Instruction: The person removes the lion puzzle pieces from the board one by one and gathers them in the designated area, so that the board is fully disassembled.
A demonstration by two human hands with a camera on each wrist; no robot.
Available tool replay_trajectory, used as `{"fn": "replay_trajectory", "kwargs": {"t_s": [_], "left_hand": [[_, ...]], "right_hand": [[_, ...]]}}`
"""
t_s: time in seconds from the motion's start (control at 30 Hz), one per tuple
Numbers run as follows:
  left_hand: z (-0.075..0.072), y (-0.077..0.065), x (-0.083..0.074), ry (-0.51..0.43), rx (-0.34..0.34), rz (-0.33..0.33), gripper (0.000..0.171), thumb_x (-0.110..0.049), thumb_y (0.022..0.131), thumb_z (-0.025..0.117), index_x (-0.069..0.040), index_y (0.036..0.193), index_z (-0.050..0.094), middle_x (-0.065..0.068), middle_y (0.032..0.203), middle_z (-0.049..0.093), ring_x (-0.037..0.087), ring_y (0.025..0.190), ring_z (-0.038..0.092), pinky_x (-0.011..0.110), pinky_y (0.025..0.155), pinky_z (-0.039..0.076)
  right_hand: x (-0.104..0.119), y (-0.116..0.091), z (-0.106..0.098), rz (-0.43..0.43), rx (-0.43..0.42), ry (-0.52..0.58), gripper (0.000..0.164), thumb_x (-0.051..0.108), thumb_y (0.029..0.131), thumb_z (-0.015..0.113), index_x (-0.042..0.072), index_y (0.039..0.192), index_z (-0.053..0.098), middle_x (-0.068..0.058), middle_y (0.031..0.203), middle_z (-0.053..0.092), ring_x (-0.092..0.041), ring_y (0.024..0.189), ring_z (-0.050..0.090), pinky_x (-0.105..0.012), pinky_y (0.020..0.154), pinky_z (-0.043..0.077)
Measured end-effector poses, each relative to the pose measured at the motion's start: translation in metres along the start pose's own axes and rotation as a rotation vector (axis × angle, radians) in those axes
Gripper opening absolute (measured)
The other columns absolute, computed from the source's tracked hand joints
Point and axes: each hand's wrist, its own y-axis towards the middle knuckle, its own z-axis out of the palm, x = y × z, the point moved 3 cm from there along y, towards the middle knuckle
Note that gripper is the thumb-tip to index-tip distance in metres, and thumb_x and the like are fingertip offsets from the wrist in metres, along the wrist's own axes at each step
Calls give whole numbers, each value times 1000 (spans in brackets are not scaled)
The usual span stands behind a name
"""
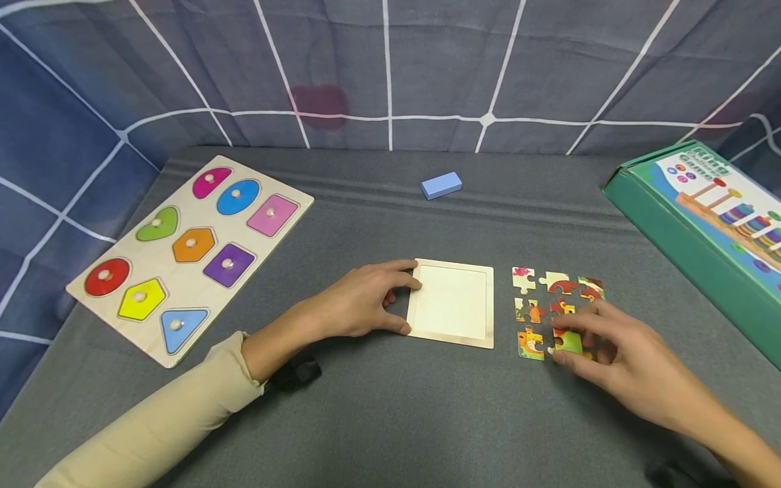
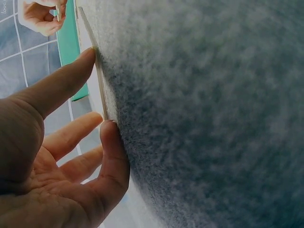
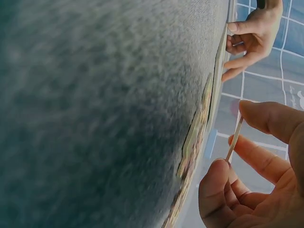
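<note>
A square wooden puzzle tray (image 1: pixel 451 301) with a raised rim lies flat, its inside bare. My left hand (image 1: pixel 369 298) touches its left edge, thumb and fingers spread near the two left corners. In the left wrist view, the fingertips (image 2: pixel 110 130) meet the tray's thin edge. Just right of the tray, several jigsaw puzzle pieces (image 1: pixel 531 343) with red, orange and green animal pictures lie in loose rows. Over them my right hand (image 1: pixel 622 359) pinches one puzzle piece (image 3: pixel 234 138) between thumb and fingertips, off the cloth. That hand hides some pieces.
On the left lies a wooden shape board (image 1: pixel 183 274) with coloured knobbed shapes. A small blue block (image 1: pixel 441 186) sits behind the tray. At the right stands a green toy box (image 1: pixel 689 244). A grid-patterned cloth (image 1: pixel 445 68) hangs behind the grey surface.
</note>
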Motion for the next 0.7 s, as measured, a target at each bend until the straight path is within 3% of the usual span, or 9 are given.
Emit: {"fn": "replay_trajectory", "kwargs": {"t_s": [0.27, 0.7], "left_hand": [[-1, 0, 0, -4, -3, 4, 60, -27, 79, 85, -10, 132, 63, 8, 153, 40, 11, 90, 55, 34, 84, 44], [1, 0, 1, -2, 1, 4, 61, -26, 79, 85, -9, 132, 62, 9, 153, 39, 11, 91, 56, 33, 85, 44]], "right_hand": [[-11, -14, -6, 23, -37, -49, 47, 4, 65, 90, 21, 105, 73, 10, 86, 50, -4, 63, 42, -18, 53, 32], [-35, -31, -7, 208, 90, -153, 41, 11, 74, 87, 18, 112, 72, 0, 97, 52, -6, 67, 39, -25, 52, 33]]}}
